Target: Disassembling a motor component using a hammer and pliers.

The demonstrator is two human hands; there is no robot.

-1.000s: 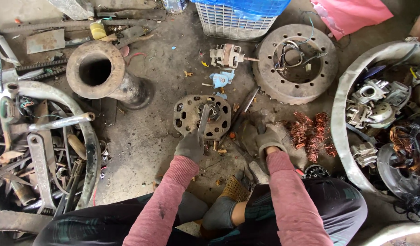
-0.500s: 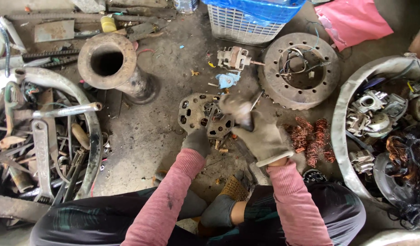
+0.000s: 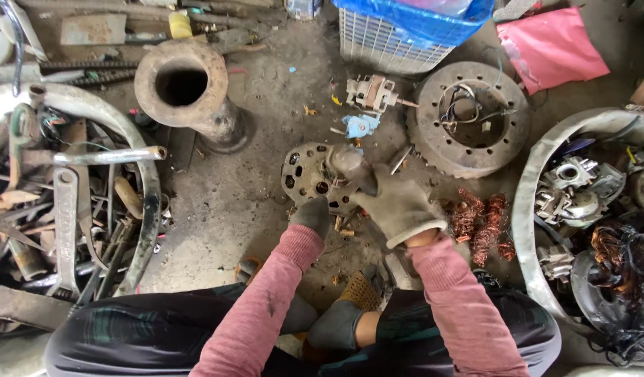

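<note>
Squatting over the dirt floor [image 3: 231, 202], pink sleeves out front. Left hand [image 3: 312, 213], gloved, fingers curled down at the near edge of the round perforated motor plate [image 3: 304, 174]. Right hand [image 3: 395, 204] raised just beyond, fingers clamped around a dark lump. Copper wire [image 3: 479, 220] beside. Farther off, toothed drum [image 3: 472, 115], white basket [image 3: 392, 45].
</note>
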